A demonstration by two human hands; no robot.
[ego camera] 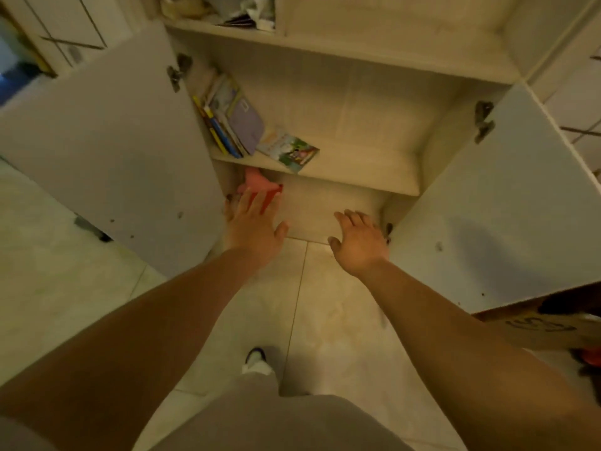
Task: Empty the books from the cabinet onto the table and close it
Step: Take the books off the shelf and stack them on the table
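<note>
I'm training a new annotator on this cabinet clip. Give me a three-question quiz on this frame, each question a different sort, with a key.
1. True or false: both cabinet doors, the left door and the right door, stand open.
2. Multiple choice: where does the flat book with the green cover lie? A) on the floor B) on the middle shelf, right of the leaning books C) in the left hand
3. Fill in: the right hand holds ____.

Key: 1 true; 2 B; 3 nothing. Both hands reach toward the bottom compartment with fingers spread, the left one near a red and pink thing.
</note>
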